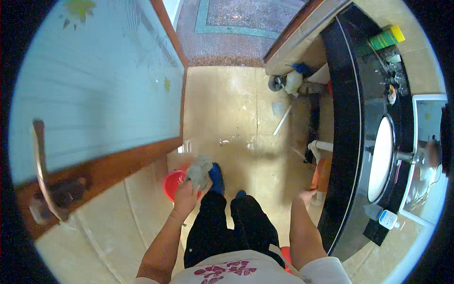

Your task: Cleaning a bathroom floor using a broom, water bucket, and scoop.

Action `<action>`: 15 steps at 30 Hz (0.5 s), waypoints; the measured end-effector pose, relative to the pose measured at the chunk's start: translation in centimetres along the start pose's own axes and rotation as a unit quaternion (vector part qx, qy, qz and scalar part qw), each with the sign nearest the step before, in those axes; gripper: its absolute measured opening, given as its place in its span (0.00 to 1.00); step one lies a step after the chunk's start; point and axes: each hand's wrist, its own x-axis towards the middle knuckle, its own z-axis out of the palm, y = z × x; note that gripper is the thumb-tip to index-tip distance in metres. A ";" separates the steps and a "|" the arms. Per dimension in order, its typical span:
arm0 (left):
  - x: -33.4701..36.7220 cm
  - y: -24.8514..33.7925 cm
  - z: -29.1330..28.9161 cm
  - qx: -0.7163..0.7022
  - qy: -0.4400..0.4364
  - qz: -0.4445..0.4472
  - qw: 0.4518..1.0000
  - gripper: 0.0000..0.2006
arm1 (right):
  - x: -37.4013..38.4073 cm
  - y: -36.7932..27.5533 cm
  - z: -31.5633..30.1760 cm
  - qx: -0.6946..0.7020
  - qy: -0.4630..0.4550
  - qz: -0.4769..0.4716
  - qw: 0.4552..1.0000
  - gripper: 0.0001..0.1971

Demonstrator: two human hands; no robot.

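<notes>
left hand [187,197] clenches a grey rag [199,171] over a red bucket [170,183] (right hand [307,195]: can't tell how open)

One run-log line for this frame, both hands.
left hand: holds grey cloth over red bucket | right hand: near orange item, grip unclear

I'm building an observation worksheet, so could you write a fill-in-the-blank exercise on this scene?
1. The grey cloth is in the person's ____ hand.
2. The bucket near that hand is ____.
3. The shoe beside the bucket is ____.
4. The white sink is set in a ____ counter.

Missing words: left; red; blue; black.
</notes>
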 end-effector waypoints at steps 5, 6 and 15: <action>7.2 1.9 -4.4 0.028 -0.029 -0.009 0.999 0.11 | -7.2 -9.2 -5.8 -0.133 -0.106 -0.043 0.984 0.25; 8.7 3.5 -5.4 0.061 -0.042 -0.005 0.997 0.11 | -7.6 -10.3 -6.2 -0.205 -0.149 -0.045 0.966 0.25; 24.0 10.9 -8.8 0.097 -0.017 -0.046 0.994 0.11 | -10.9 -22.9 -3.6 0.202 -0.404 0.079 0.889 0.18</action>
